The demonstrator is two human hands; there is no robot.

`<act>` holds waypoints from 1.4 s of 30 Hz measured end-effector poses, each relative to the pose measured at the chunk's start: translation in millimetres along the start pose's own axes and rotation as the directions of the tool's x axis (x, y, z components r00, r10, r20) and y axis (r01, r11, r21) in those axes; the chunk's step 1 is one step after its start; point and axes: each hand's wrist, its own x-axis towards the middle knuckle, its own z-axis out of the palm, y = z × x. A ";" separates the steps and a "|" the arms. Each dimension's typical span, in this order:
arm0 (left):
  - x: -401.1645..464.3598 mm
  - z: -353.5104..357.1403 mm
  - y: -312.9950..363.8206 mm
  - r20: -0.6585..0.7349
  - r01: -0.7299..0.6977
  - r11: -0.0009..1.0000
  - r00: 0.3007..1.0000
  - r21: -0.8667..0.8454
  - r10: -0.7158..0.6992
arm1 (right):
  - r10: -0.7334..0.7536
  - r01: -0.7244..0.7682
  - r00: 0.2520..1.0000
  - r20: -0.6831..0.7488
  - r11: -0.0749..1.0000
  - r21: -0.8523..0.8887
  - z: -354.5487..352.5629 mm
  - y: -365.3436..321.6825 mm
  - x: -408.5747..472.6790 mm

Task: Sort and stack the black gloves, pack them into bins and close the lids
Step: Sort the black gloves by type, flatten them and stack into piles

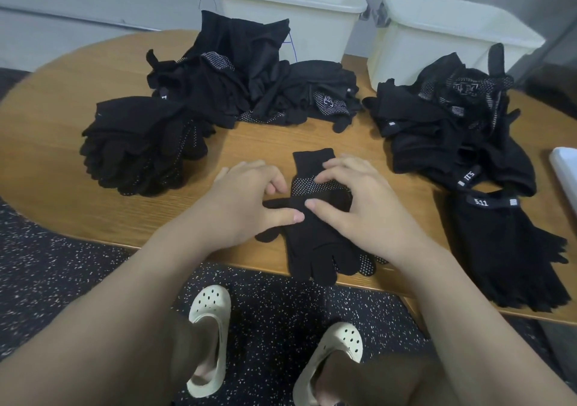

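A pair of black gloves [315, 243] with white grip dots lies at the front edge of the wooden table [46, 168], cuffs pointing away from me. My left hand [249, 199] touches its left side, thumb pressed on a glove thumb, other fingers curled. My right hand [349, 196] rests on top, fingertips on the dotted palm. A neat stack of gloves [140, 146] sits at the left. A loose heap [249, 87] lies at the back, another heap [452, 124] at the right. A flat stack labelled 5.11 [505, 249] is at the front right.
Two cream plastic bins stand open at the back of the table, one [312, 15] behind the middle heap, the other [437, 40] at the back right. A white lid edge [566, 171] shows at the far right. Below the table are my feet in white clogs on speckled flooring.
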 end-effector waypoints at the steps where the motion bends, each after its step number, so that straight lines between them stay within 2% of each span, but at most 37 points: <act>1: 1.7 -1.3 -0.7 0.020 0.014 1.000 1.000 -0.029 -0.013 | -0.003 0.004 1.000 0.024 1.000 -0.014 -1.1 -0.2 0.2; 5: 5.3 -2.8 -4.7 0.057 0.045 0.984 0.998 -0.170 -0.036 | -0.023 0.023 0.997 0.071 1.000 -0.007 -9.1 1.3 1.7; 8: 2.2 -0.8 -5.3 0.046 0.030 0.979 0.999 -0.201 -0.021 | -0.060 0.056 0.992 0.108 0.997 0.045 -16.7 0.9 1.3; 10: -1.7 -0.6 -0.9 0.031 -0.014 0.969 0.999 -0.247 0.022 | -0.042 0.025 0.991 0.129 0.992 0.126 -20.9 -1.3 -1.3; 14: -9.0 -8.8 6.1 0.028 -0.060 0.892 0.996 -0.447 0.081 | -0.003 -0.056 0.987 0.160 0.931 0.361 -25.4 -3.3 -4.5; 16: -10.4 -14.5 6.4 -0.008 -0.069 0.836 0.997 -0.545 0.078 | 0.038 -0.149 0.977 0.208 0.823 0.548 -30.0 -6.4 -4.5; 18: -10.9 -19.0 5.0 -0.071 -0.087 0.765 0.996 -0.639 0.054 | 0.061 -0.215 0.966 0.252 0.733 0.645 -34.2 -9.8 -2.5; 23: -14.4 -24.0 -2.3 -0.216 -0.132 0.589 0.973 -0.797 -0.075 | 0.042 -0.288 0.946 0.322 0.566 0.773 -30.4 -28.4 7.7; 26: -19.3 -27.9 -5.4 -0.258 -0.145 0.451 0.945 -0.881 -0.201 | 0.030 -0.264 0.956 0.292 0.526 0.808 -22.0 -44.4 16.9; 27: -21.8 -29.8 -6.2 -0.268 -0.142 0.435 0.933 -0.889 -0.242 | 0.025 -0.242 0.962 0.271 0.529 0.813 -19.2 -49.6 20.6; 32: -35.4 -41.0 -8.5 -0.258 -0.055 0.463 0.885 -0.885 -0.387 | 0.004 -0.073 0.996 0.085 0.555 0.829 -5.1 -75.0 41.7; 35: -41.6 -50.1 -11.0 -0.298 -0.073 0.463 0.851 -0.883 -0.433 | 0.011 -0.004 1.000 -0.002 0.548 0.837 3.8 -92.3 52.6; 39: -50.3 -70.5 -18.1 -0.427 -0.116 0.584 0.796 -0.803 -0.429 | -0.021 0.064 0.998 -0.062 0.516 0.854 12.8 -115.4 62.8; 42: -56.0 -93.0 -26.3 -0.499 -0.139 0.641 0.756 -0.755 -0.424 | -0.083 0.068 0.996 -0.034 0.461 0.885 20.2 -133.0 71.0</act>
